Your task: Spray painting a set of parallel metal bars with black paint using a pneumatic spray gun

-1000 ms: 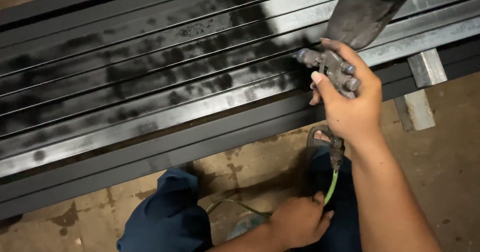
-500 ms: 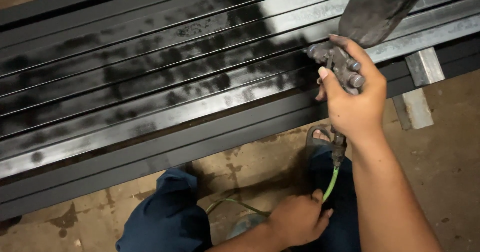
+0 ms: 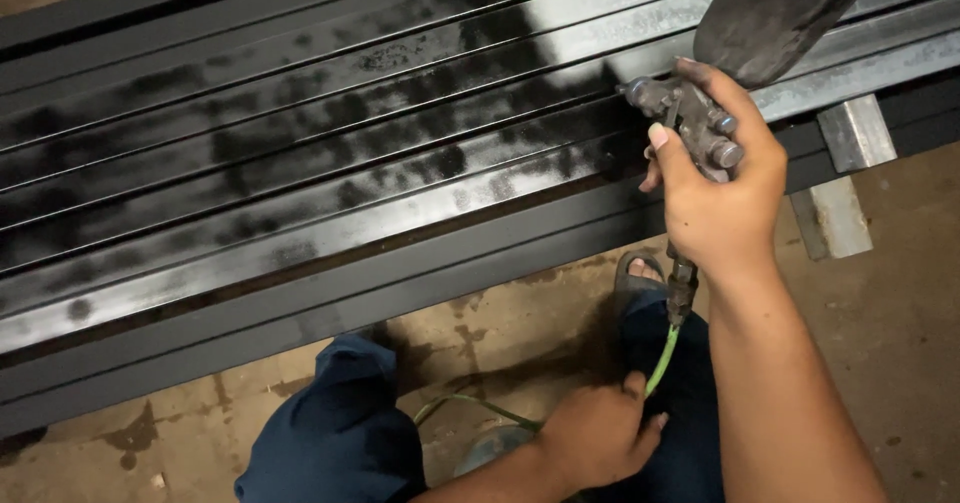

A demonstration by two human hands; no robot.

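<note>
Gripping spray gun in right hand, above metal bars

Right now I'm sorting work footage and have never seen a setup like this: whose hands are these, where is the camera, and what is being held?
The camera sits on the person's head and looks down, so both hands are the wearer's own. The right hand grips a metal spray gun with a dark paint cup mounted on top. A thin green hose runs down from the gun's base, and the left hand holds that hose lower down, near the knees in blue trousers. In front lie long metal bars side by side, patchily covered in black paint on the left and still bare grey towards the right. They rest on a pale metal support above a stained concrete floor. A sandalled foot peeks out under the bars.
</note>
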